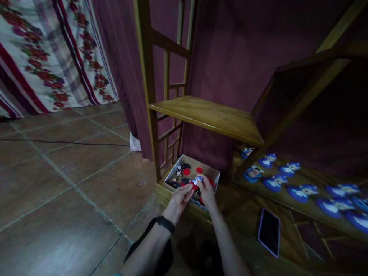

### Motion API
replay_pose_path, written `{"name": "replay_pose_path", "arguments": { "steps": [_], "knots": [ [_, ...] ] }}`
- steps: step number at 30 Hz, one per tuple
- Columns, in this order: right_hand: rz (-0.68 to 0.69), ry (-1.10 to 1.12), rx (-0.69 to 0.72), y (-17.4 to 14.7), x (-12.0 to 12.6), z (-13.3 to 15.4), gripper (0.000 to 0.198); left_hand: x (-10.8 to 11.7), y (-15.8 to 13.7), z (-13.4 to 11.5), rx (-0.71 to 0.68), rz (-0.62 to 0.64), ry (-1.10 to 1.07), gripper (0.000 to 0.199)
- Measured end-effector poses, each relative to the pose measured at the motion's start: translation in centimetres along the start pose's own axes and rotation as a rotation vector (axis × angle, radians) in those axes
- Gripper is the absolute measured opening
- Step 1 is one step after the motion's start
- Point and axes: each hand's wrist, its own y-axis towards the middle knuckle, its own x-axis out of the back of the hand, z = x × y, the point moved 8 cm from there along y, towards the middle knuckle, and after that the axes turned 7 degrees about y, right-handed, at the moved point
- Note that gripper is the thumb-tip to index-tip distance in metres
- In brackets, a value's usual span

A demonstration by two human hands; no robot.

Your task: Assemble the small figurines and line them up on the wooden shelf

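Over a shallow open box [216, 177], both of my hands are together around a small figurine [197, 180] with a blue and white body and what looks like a red disc under it. My left hand [181, 196] is closed at the red part, fingertips pinched together. My right hand [207, 191] grips the blue and white part from the other side. Inside the box lie small dark figurines [179, 171] and red discs [199, 170]. My fingers hide part of the figurine and of the box's near side.
A wooden shelf board [207, 115] juts out above the box, beside an upright lattice frame [146, 88]. To the right stand several figurines on blue bases [276, 182]. A phone [269, 232] lies on the wood nearer me. A cable [71, 143] crosses the tiled floor [86, 195].
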Motion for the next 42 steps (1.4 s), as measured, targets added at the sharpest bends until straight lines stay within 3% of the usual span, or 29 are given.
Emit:
{"name": "replay_pose_path", "arguments": {
  "steps": [14, 24, 33, 42],
  "knots": [
    [0.010, 0.011, -0.013, -0.5, -0.4, 0.2, 0.032, 0.5, -0.2, -0.1, 0.007, -0.012, -0.004, 0.009],
    [0.073, 0.042, -0.047, -0.6, -1.1, -1.3, 0.034, 1.2, -0.3, 0.0, 0.048, -0.033, 0.002, 0.007],
    [0.077, 0.034, -0.027, -0.8, -0.9, -0.8, 0.036, 1.0, 0.1, 0.2, 0.061, 0.013, 0.030, 0.010],
    [0.072, 0.153, -0.067, -1.5, -0.7, -1.7, 0.045, 0.0, -1.5, 0.2, -0.049, 0.030, 0.169, 0.026]
  ]
}}
